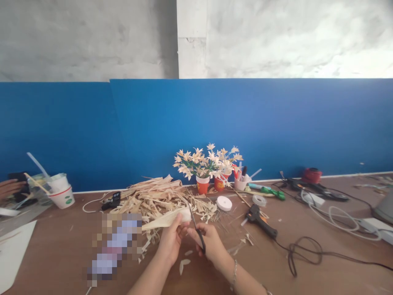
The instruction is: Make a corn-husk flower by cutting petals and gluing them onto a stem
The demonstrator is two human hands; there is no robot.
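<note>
Between the fingers of my left hand [172,237] is a pale dried corn husk [167,219], its long tail stretching left. My right hand [210,241] grips black-handled scissors [199,233], whose blades point up and away beside the husk's right end. Whether the blades touch the husk I cannot tell. Just beyond my hands spreads a heap of dried husks [156,192] with many trimmed scraps. Small petal-shaped cuttings [184,264] lie on the table below my hands.
Husk flowers [202,159] stand in red cups [202,186] by the blue partition [245,123]. Right lie a white ribbon roll [224,203], a glue gun [260,221] and tangled cables [319,254]. At left are a paper cup [63,196], a blurred-out object [115,250] and another person's hand [10,188].
</note>
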